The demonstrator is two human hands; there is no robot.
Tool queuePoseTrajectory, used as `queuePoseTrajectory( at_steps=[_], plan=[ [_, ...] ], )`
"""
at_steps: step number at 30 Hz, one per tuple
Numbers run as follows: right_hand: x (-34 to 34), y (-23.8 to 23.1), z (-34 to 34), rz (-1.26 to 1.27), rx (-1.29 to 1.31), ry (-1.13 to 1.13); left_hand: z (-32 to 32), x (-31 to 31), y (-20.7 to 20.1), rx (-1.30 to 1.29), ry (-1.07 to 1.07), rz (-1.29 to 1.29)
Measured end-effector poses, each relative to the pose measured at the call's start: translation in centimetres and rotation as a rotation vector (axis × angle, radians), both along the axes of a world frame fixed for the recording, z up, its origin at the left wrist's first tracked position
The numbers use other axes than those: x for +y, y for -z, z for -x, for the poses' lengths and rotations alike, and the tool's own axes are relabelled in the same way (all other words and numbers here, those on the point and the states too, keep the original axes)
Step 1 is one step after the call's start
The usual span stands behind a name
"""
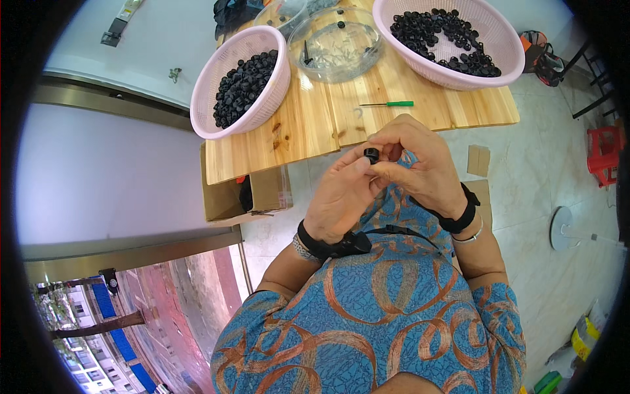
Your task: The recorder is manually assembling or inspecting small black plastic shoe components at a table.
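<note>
A small black round plastic part (371, 155) is pinched between my two hands, just off the table's near edge. My left hand (341, 197) grips it with thumb and fingertips from the left. From the other side, my right hand (423, 164) closes its thumb and curled fingers on it, hiding part of it. Beyond my hands, a green-handled screwdriver (400, 104) lies on the wooden table (302, 134). A pink basket (283, 79) of black round parts stands at the left, and a larger pink basket (446, 79) of black ring-like parts at the right.
Between the baskets sits a clear round tub (321, 73) with small pieces inside. Another clear container (275, 16) is behind it. A cardboard box (220, 194) stands below the table's left end. Red stools (600, 157) are on the floor at far right.
</note>
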State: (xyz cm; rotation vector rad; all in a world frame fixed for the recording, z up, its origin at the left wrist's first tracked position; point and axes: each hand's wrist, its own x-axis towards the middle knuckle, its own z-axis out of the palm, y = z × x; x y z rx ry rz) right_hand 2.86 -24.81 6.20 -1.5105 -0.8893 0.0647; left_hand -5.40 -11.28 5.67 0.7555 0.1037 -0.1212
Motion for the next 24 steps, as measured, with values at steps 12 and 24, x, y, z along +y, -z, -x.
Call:
queuePoseTrajectory(
  at_steps=[12, 24],
  plan=[
    [-0.1, -1.5, -1.9, 0.114, -0.405, -0.067, -0.3, 2.0, -0.2, -0.018, 0.165, 0.109],
    [0.2, -0.7, -2.4, 0.022, -0.541, -0.15, 0.1, 1.4, -1.3, -0.017, 0.14, 0.055]
  ],
)
